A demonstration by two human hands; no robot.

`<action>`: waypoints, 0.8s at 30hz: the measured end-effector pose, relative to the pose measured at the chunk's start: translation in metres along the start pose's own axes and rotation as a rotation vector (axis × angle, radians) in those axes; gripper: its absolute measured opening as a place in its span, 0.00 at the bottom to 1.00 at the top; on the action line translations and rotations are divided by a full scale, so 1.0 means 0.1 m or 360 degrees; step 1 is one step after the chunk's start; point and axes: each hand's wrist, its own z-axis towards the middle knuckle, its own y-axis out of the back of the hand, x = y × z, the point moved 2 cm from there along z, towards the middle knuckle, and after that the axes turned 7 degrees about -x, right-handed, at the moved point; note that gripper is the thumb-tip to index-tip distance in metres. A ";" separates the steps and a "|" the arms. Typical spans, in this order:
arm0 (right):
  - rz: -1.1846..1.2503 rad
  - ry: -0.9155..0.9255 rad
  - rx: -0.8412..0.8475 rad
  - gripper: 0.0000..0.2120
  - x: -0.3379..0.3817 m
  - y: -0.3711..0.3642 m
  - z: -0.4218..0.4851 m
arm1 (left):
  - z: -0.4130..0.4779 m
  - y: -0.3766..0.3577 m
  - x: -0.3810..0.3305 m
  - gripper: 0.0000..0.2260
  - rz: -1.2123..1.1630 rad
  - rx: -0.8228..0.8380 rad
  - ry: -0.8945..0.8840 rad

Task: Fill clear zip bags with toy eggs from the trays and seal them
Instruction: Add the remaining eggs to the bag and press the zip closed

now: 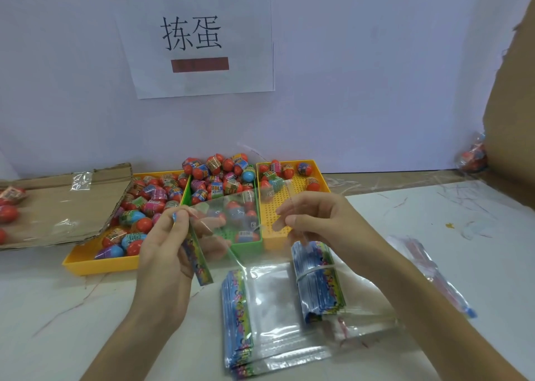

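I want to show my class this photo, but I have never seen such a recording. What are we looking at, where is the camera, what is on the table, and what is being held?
There is no machine here. These are a person's two bare hands, filmed by one camera worn on the head, looking forward and down. On the table three trays stand side by side: a yellow tray, a green tray and a second yellow tray. They hold toy eggs; the last tray is mostly bare. Nearer lie a flat stack of bags and a banded bundle. The left hand and right hand hold one clear bag between them, the left grip on its printed strip. The bag looks empty.
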 end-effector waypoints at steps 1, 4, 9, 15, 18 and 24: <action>-0.0002 0.0013 -0.0006 0.08 0.00 0.00 0.00 | -0.01 0.00 0.00 0.15 0.0018 -0.0019 -0.0022; -0.0048 0.0110 -0.0078 0.10 -0.02 0.00 0.01 | -0.03 -0.01 -0.02 0.16 0.0228 -0.0104 -0.0204; -0.0136 0.0198 -0.0143 0.08 -0.04 -0.03 0.02 | -0.08 0.03 -0.01 0.08 0.0614 -0.0355 -0.0703; -0.0270 0.0232 -0.0107 0.07 -0.07 -0.08 0.00 | -0.21 -0.08 0.00 0.15 0.1253 0.0082 -0.1587; -0.0284 0.0220 0.0033 0.07 -0.10 -0.13 0.00 | -0.29 -0.16 0.13 0.18 0.1574 0.0421 -0.1672; -0.0366 0.0259 0.0195 0.05 -0.13 -0.19 -0.02 | -0.25 -0.14 0.12 0.12 0.1720 0.0526 -0.1694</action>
